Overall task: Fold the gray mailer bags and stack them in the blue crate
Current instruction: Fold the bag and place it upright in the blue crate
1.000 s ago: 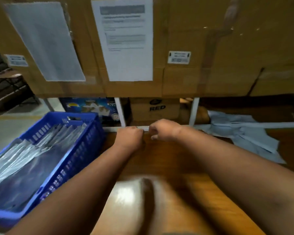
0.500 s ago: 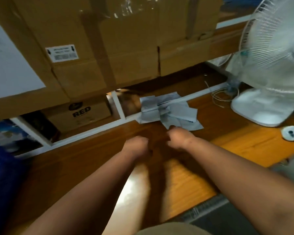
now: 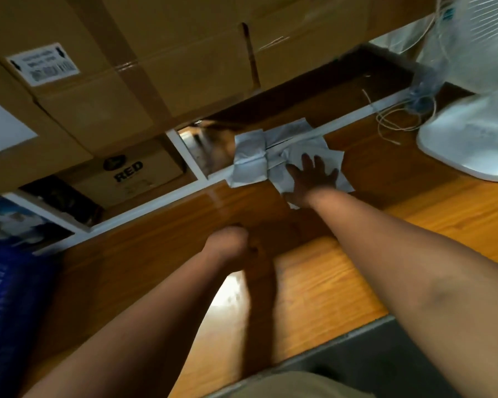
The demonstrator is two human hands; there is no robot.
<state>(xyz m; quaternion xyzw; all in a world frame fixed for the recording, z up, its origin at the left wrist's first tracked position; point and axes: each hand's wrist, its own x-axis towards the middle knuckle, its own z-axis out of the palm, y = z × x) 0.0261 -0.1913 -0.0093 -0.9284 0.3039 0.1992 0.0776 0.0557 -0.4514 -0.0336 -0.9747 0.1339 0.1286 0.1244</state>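
Fingers [image 3: 314, 165] of the right hand [image 3: 311, 179] lie spread flat on the rumpled mailer bags [image 3: 250, 159].

R arm stretched far fwd and slightly right, forearm bare, wrist straight. R hand [image 3: 312, 179] palm-down, fingers straight and spread, thumb out to the left, lying flat on a surface. L arm bent in nearer, forearm bare, angled up from lower left. L hand [image 3: 227, 247] curled in a loose fist, knuckles up, nothing seen in it.
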